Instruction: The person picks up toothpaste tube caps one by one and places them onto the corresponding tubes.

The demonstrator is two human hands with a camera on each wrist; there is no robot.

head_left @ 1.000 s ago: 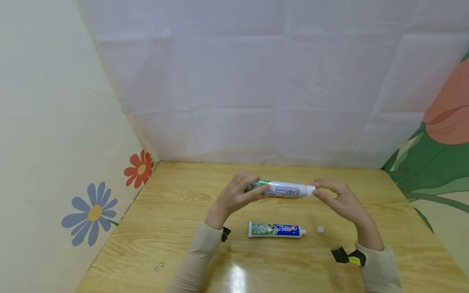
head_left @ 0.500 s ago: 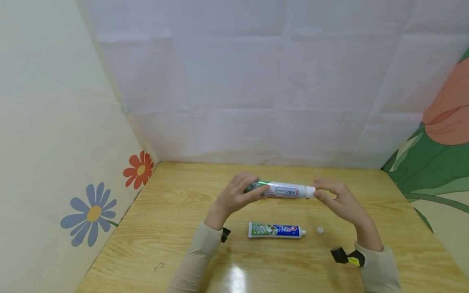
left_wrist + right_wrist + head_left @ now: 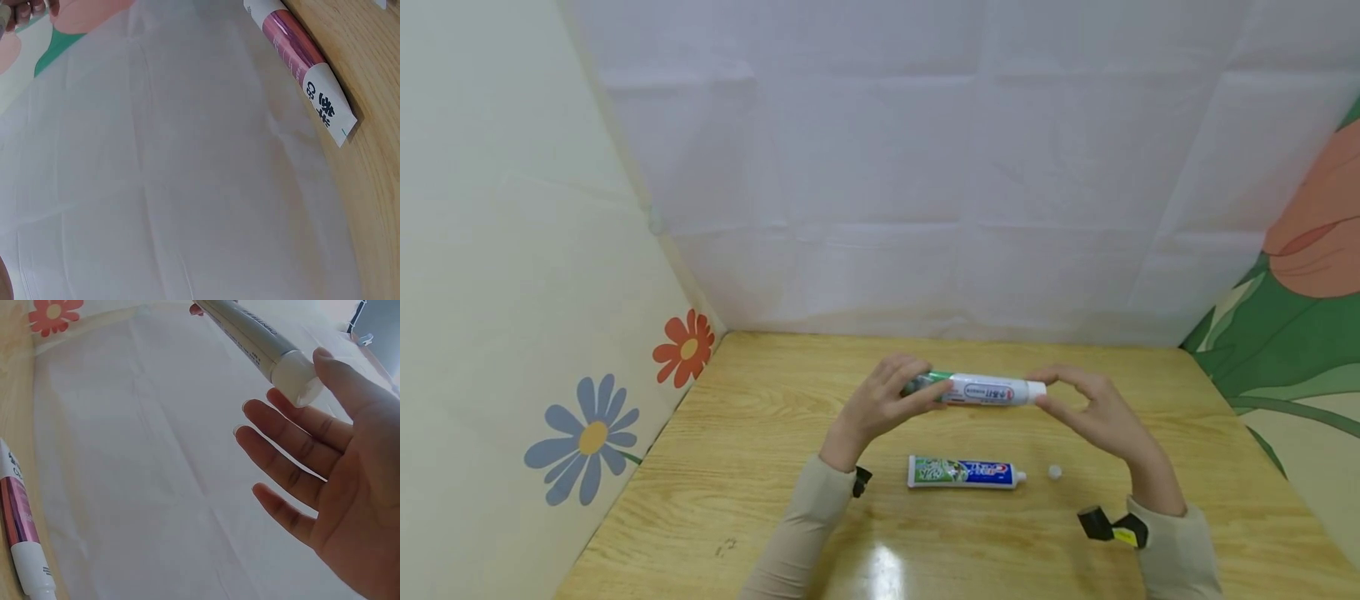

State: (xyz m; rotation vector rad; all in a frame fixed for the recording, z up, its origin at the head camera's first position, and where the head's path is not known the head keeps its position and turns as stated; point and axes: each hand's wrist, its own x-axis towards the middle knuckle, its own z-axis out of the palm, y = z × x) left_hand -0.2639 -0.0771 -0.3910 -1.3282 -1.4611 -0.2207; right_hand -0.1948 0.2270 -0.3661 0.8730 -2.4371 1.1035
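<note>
My left hand (image 3: 883, 400) grips the printed tail end of a white and green toothpaste tube (image 3: 988, 390), holding it level above the table. At its other end, the thumb and forefinger of my right hand (image 3: 1097, 412) pinch the white cap (image 3: 294, 378), the other fingers spread loosely below. In front of the hands lies a blue and green toothpaste tube (image 3: 962, 472), its bare nozzle pointing right. A small white cap (image 3: 1055, 472) sits just beyond that nozzle.
Both wrist views show a pink and white toothpaste tube (image 3: 300, 56) lying on the wooden table (image 3: 775, 517). A white sheet (image 3: 887, 167) hangs along the table's back edge, between walls painted with flowers.
The right thumb and forefinger have shifted slightly left, further over the cap. The left hand, the held tube and the things on the table stay in place.
</note>
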